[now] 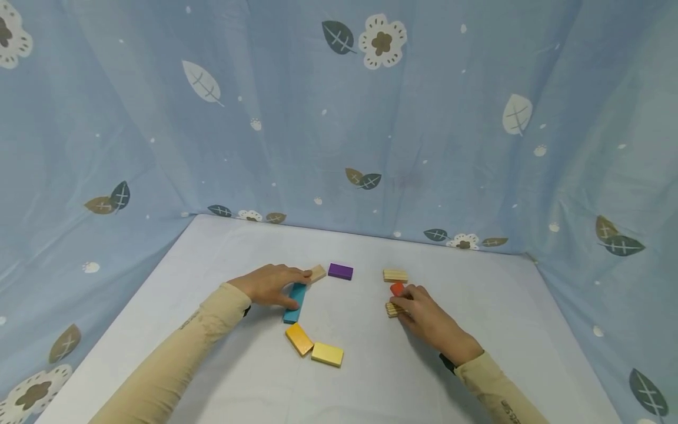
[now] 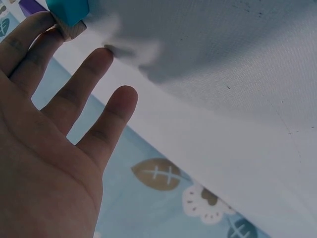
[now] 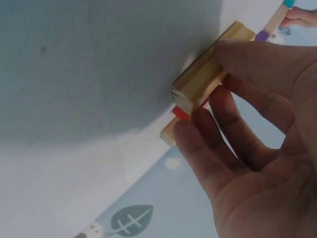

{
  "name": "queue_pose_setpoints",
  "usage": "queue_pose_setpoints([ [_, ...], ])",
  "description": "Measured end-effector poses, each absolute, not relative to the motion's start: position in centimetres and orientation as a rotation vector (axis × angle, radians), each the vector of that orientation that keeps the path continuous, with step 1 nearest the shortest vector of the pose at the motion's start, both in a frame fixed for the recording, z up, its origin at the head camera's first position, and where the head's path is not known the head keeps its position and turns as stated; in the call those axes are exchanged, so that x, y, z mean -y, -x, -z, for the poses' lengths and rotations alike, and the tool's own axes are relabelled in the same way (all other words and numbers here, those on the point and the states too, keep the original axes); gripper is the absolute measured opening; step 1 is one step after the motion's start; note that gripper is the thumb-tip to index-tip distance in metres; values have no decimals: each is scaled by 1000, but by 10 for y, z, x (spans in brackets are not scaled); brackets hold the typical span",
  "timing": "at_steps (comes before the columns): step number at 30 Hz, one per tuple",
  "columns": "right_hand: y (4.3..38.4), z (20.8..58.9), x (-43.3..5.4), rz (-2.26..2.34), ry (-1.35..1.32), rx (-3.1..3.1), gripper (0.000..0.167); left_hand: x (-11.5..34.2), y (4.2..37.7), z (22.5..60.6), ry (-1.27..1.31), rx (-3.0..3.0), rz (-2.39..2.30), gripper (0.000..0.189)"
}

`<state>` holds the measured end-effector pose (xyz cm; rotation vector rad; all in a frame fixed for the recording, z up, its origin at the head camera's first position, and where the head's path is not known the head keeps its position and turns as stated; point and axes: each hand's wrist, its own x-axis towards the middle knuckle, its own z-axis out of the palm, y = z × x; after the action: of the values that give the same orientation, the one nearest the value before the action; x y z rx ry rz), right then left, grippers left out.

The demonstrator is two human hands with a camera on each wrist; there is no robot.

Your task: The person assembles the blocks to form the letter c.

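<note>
My left hand (image 1: 272, 285) rests over the far part of a blue block (image 1: 293, 306). Its thumb touches the blue block, and its index finger reaches a plain wooden block (image 1: 317, 273) beyond. In the left wrist view the fingers are spread and fairly straight. My right hand (image 1: 428, 318) pinches a striped wooden block (image 3: 208, 69) between thumb and fingers. Just past that block is a red block (image 1: 397, 288), partly covered by the fingers. A second striped wooden block (image 1: 395, 275) lies farther back.
A purple block (image 1: 341, 271) lies right of the plain wooden one. Nearer on the white table (image 1: 371, 383) are an orange block (image 1: 299, 339) and a yellow block (image 1: 327, 354), close together. A blue patterned curtain (image 1: 296, 147) hangs behind the table's back edge.
</note>
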<state>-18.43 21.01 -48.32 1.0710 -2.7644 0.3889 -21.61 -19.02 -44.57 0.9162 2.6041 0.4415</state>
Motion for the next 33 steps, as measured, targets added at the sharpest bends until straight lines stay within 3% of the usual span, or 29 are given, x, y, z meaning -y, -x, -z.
queue_pose_setpoints([
  [33, 179, 481, -212, -444, -1192, 2800, 44, 186, 216, 445, -944, -2614, -431, 64],
])
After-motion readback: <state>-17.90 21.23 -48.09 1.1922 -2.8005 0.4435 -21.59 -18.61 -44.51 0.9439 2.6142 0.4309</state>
